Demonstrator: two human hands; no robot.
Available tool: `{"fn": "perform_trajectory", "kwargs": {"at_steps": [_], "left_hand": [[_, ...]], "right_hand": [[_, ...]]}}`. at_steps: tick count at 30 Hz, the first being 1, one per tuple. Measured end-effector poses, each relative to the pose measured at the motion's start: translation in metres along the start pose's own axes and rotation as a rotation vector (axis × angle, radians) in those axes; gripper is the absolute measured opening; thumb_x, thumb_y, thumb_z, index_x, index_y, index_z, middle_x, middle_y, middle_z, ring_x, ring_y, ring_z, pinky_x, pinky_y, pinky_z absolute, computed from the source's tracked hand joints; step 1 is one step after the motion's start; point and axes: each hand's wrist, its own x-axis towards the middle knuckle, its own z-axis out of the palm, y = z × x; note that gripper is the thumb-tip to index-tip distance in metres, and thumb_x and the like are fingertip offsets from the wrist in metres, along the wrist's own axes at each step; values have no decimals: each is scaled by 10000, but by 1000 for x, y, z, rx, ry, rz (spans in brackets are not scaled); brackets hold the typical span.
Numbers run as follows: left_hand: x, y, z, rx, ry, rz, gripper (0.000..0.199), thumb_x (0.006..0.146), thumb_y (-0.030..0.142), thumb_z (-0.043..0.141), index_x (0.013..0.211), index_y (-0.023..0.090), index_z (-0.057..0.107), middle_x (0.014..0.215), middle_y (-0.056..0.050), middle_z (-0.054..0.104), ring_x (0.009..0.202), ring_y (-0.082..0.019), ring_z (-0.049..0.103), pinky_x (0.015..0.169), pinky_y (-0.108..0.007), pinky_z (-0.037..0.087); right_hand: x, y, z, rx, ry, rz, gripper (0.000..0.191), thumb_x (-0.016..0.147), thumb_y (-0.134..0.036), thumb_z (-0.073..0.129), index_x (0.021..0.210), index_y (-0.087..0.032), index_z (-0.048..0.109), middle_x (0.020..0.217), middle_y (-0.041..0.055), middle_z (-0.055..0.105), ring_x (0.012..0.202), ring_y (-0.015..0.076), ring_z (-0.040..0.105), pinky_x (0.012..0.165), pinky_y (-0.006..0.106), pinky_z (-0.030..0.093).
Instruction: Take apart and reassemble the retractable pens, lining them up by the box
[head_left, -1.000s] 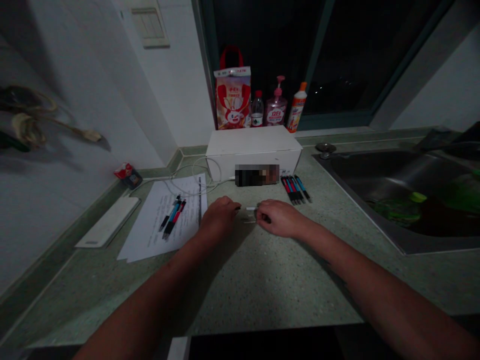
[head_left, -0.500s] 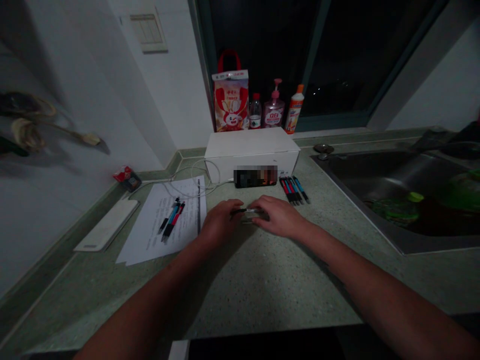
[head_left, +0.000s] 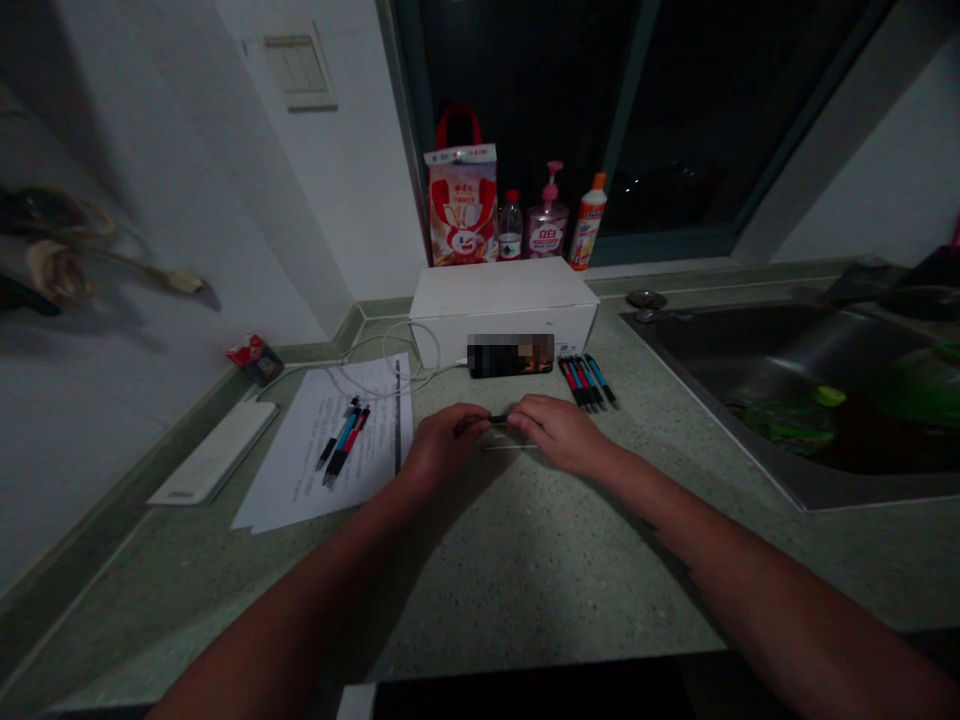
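Note:
My left hand (head_left: pixel 444 445) and my right hand (head_left: pixel 559 433) meet over the speckled green countertop (head_left: pixel 555 570). Between their fingertips is a small black pen part (head_left: pixel 499 419), and both hands seem to pinch it. A thin pale pen refill (head_left: pixel 510 447) lies on the counter just below my right fingers. Several red, blue and black pens (head_left: pixel 586 382) lie side by side beyond my right hand. Two more pens (head_left: pixel 345 440) rest on a sheet of printed paper (head_left: pixel 289 485) to the left of my left hand.
A white box (head_left: pixel 502 295) stands against the window, with a pixelated dark object (head_left: pixel 510 355) before it. A white cable (head_left: pixel 390 365) trails over the paper. Bottles (head_left: pixel 547 225) stand behind the box. A steel sink (head_left: pixel 787 375) lies to the right.
My hands have drawn slightly apart. The clear barrel-like piece seen between them earlier now shows as a thin refill lying lower on the counter, and the black part stays between my fingertips.

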Motion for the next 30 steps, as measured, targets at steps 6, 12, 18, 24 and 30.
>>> {"fn": "perform_trajectory", "kwargs": {"at_steps": [6, 12, 18, 24, 30], "left_hand": [[1, 8, -1, -52, 36, -117, 66, 775, 220, 690, 789, 201, 752, 809, -46, 775, 791, -224, 706, 792, -362, 553], [3, 9, -3, -90, 46, -178, 61, 786, 202, 685, 766, 202, 743, 722, -8, 741, 724, -173, 687, 744, -317, 550], [1, 9, 1, -94, 59, -152, 43, 786, 198, 699, 809, 203, 736, 813, -23, 774, 794, -188, 714, 777, -332, 561], [0, 4, 5, -122, 32, -127, 45, 809, 226, 704, 836, 192, 717, 845, -45, 778, 810, -198, 726, 794, -341, 572], [-2, 0, 8, -75, 8, -90, 55, 831, 248, 687, 854, 203, 709, 848, -38, 778, 817, -200, 729, 791, -342, 579]], "right_hand": [[1, 0, 3, 81, 38, -7, 257, 1037, -309, 497, 961, -204, 718, 899, 57, 702, 856, 193, 642, 771, 307, 452], [-1, -5, 1, 190, 120, -58, 144, 980, -251, 586, 1040, -212, 711, 1022, 68, 729, 972, 205, 668, 865, 335, 491], [-2, -8, 5, 107, 18, 139, 244, 1008, -372, 544, 962, -218, 727, 867, 45, 748, 786, 200, 676, 708, 313, 464], [-1, -8, 7, 213, 74, 119, 250, 930, -306, 659, 1157, -206, 685, 1027, 64, 754, 872, 195, 684, 758, 307, 483], [0, -7, 7, 229, 59, 115, 168, 968, -307, 611, 1036, -209, 729, 961, 53, 755, 862, 190, 679, 756, 306, 478]]}}
